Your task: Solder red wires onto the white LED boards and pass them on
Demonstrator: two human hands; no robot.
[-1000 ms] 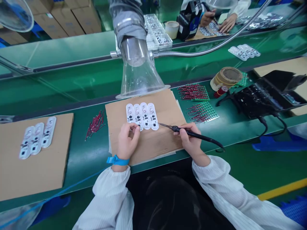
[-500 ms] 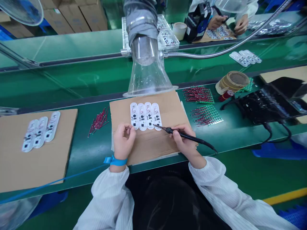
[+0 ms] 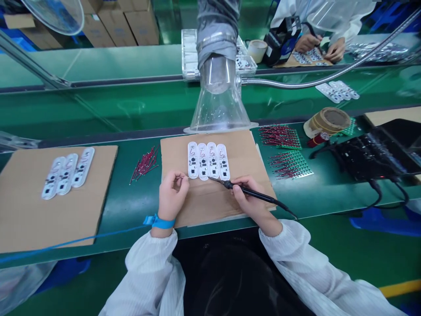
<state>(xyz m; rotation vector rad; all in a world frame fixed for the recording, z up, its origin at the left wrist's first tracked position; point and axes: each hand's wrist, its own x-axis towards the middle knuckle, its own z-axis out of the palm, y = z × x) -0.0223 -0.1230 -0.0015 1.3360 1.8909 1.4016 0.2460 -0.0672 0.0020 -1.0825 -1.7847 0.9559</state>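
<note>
Four narrow white circuit boards with rounded ends, the second from left being this board (image 3: pixel 203 162), lie side by side on a cardboard sheet (image 3: pixel 217 202). My right hand (image 3: pixel 248 193) grips a black soldering iron (image 3: pixel 250 192) like a pen. Its tip is at the boards' lower edge, around the second and third boards; contact cannot be made out. At the lower left of the row, my left hand (image 3: pixel 173 193) is closed in a pinch on a thin wire (image 3: pixel 190 177) that points right, towards the boards. A blue wrist strap (image 3: pixel 160 221) circles my left wrist.
Red wires (image 3: pixel 144 164) lie left of the cardboard. Green boards (image 3: pixel 297 164) with red wires lie right, near a tape roll (image 3: pixel 327 122) and black device (image 3: pixel 378 151). A clear fume hood (image 3: pixel 220 112) hangs above. Another person's hands (image 3: pixel 307 44) work across the bench.
The camera view has shifted, moving the bench rightward in the picture. Against the boards, the iron's tip has moved left and down to their lower edge. Both hands keep their grips.
</note>
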